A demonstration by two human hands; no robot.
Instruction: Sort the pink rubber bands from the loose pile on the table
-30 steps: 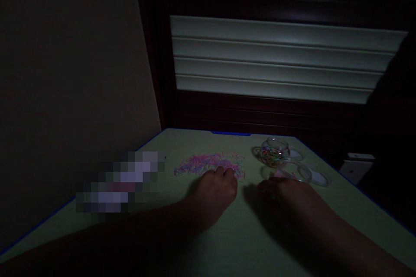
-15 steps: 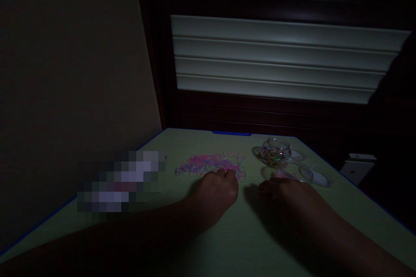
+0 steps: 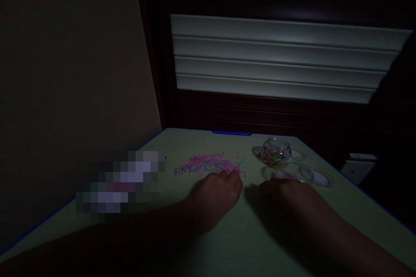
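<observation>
The scene is very dark. A heap of small pink and purple rubber bands lies spread on a pale green table. My left hand rests at the near edge of the heap, fingers curled under and touching the bands. My right hand lies on the table just right of it, fingers bent towards the heap; whether they pinch a band is hidden. A small clear glass jar with mixed coloured bands stands behind my right hand.
Shallow clear round dishes sit right of the jar, one holding pink bands. A blurred-out object lies at the table's left. The table has a blue rim. A wall rises at the left and a dark shutter behind.
My left hand has crept slightly right and forward along the edge of the band heap. My right hand has barely moved.
</observation>
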